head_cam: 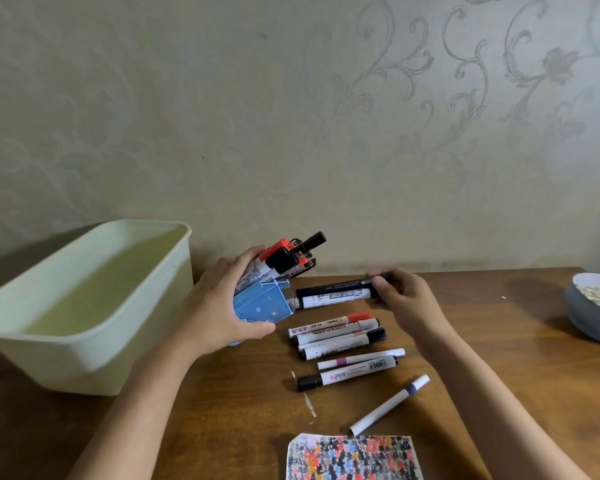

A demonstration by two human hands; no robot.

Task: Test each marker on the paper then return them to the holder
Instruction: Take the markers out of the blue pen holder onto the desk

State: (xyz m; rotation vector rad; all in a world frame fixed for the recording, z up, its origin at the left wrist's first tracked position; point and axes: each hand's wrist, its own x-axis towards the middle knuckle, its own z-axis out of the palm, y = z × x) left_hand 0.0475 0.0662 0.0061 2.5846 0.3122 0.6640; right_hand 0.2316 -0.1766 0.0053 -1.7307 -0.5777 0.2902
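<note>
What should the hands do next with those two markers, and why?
Probably slide the two markers held by the right hand into the blue holder. The left hand already tilts the holder's opening toward them, and other markers already sit inside.

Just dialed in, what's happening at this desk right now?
A person is partway through sorting markers. The left hand grips a blue holder, tilted toward the right, with several markers sticking out of it. The right hand holds two markers side by side near the holder's mouth. Six more markers lie loose on the wooden table, and the paper nearest the camera is covered in coloured test marks.
</note>
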